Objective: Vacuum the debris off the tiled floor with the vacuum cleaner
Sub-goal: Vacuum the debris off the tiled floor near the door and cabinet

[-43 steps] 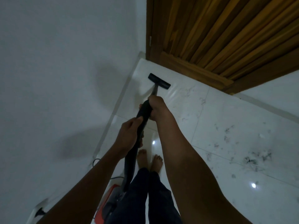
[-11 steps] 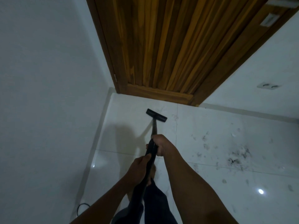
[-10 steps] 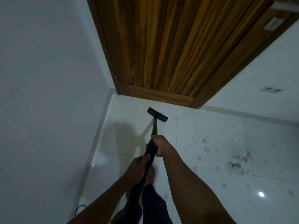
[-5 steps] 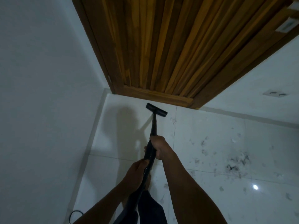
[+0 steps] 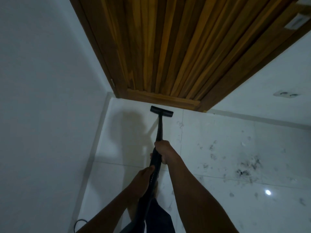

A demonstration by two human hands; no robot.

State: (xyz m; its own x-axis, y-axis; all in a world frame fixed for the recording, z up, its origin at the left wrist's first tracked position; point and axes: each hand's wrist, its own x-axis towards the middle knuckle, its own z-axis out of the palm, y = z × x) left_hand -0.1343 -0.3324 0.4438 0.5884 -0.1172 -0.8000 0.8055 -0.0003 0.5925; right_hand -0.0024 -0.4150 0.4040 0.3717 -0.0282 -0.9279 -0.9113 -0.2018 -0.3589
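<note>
Past fingers (image 5: 160,146) gripping wand (image 5: 159,128), nozzle (image 5: 161,111) near door (image 5: 168,47)

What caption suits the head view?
Left hand and right hand grip the wand; nozzle by the door, debris on the tiles at right.

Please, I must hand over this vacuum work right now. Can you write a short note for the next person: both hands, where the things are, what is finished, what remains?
Right hand: front grip, curled round the black vacuum wand.
Left hand: holds the same wand lower down, nearer the body.
Nozzle: on the tiled floor, close before the bottom of the wooden door.
Done: the tile around the nozzle looks clean.
Left: dark debris lies scattered over the tiles to the right; sweep that way next.
</note>
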